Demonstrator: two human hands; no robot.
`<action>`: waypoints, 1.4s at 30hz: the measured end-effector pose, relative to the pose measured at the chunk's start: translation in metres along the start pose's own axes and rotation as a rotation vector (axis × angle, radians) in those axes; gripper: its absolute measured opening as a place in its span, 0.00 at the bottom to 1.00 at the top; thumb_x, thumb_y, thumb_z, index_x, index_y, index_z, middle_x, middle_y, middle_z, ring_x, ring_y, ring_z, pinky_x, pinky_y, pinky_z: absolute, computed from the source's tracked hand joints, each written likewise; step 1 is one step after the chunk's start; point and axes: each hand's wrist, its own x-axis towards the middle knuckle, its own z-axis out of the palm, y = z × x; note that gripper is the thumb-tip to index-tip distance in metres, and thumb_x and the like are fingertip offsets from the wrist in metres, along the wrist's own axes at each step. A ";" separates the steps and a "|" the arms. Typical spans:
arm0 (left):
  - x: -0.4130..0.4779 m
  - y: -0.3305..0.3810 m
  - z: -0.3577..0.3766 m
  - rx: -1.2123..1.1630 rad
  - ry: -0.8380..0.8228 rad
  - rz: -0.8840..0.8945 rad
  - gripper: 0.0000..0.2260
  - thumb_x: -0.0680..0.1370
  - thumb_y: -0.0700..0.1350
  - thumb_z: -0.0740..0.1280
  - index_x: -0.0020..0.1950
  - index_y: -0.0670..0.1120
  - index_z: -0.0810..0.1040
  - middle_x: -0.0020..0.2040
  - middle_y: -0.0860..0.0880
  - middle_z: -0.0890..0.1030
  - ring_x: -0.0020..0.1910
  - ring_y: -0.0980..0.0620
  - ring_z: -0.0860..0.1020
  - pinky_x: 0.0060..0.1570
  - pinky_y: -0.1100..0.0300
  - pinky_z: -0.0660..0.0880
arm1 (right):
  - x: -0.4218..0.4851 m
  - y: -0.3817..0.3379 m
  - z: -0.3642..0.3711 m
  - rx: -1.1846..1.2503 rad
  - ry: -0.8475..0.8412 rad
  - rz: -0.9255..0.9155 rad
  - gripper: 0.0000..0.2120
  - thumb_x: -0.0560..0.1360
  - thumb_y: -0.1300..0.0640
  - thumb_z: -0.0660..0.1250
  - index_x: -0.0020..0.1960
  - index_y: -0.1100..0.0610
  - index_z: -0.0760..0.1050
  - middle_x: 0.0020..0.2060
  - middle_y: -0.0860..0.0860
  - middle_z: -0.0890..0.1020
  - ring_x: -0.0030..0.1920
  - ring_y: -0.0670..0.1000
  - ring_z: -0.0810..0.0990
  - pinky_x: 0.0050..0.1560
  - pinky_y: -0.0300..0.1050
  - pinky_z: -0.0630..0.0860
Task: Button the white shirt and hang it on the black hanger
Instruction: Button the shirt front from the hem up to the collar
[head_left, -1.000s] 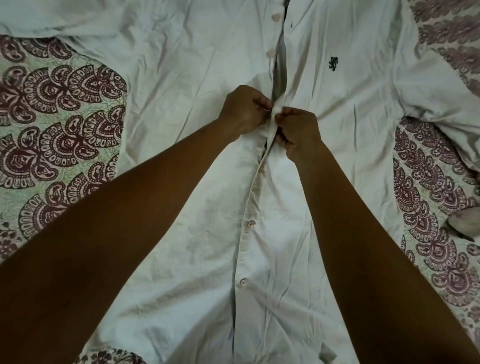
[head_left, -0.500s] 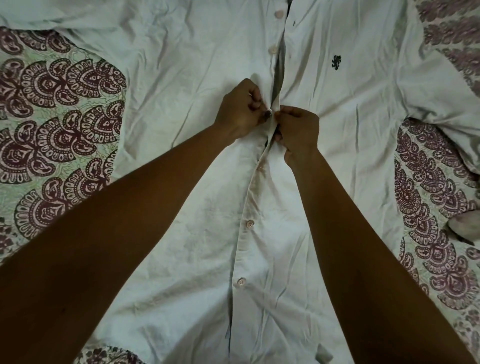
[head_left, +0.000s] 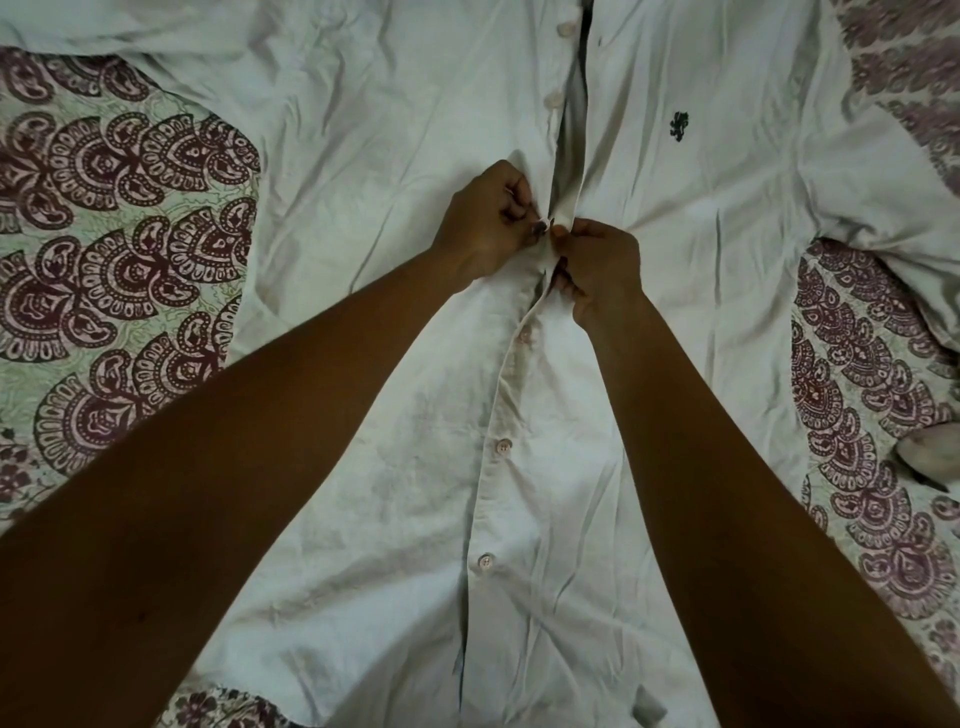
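At the middle of the patterned bedspread, I see the white shirt lying flat, its placket running away from me, with my left hand and right hand equally near, both pinching its two edges together mid-chest.

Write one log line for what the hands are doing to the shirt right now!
step: buttoning | left hand: pinching placket | right hand: pinching placket | wrinkled white cotton shirt: lower buttons fastened, upper open | hanger: unseen
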 end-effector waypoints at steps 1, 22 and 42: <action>0.000 0.000 0.000 0.000 0.005 0.003 0.15 0.72 0.32 0.69 0.38 0.50 0.68 0.37 0.47 0.76 0.41 0.48 0.77 0.48 0.52 0.78 | -0.001 0.001 0.001 -0.040 0.018 -0.040 0.12 0.76 0.63 0.65 0.34 0.55 0.76 0.28 0.48 0.75 0.27 0.44 0.71 0.28 0.36 0.67; -0.001 0.017 0.003 0.261 0.124 0.066 0.14 0.74 0.48 0.68 0.47 0.45 0.63 0.34 0.53 0.72 0.32 0.57 0.72 0.30 0.70 0.68 | 0.005 0.001 0.001 -0.396 0.075 -0.327 0.07 0.68 0.59 0.72 0.33 0.53 0.77 0.31 0.51 0.81 0.35 0.51 0.81 0.40 0.44 0.78; -0.001 0.006 0.000 0.211 0.135 0.053 0.20 0.70 0.36 0.70 0.37 0.53 0.60 0.33 0.54 0.74 0.32 0.60 0.72 0.32 0.76 0.68 | 0.017 -0.011 0.002 -0.386 -0.061 -0.158 0.15 0.72 0.60 0.69 0.27 0.57 0.73 0.24 0.53 0.74 0.30 0.54 0.74 0.39 0.48 0.71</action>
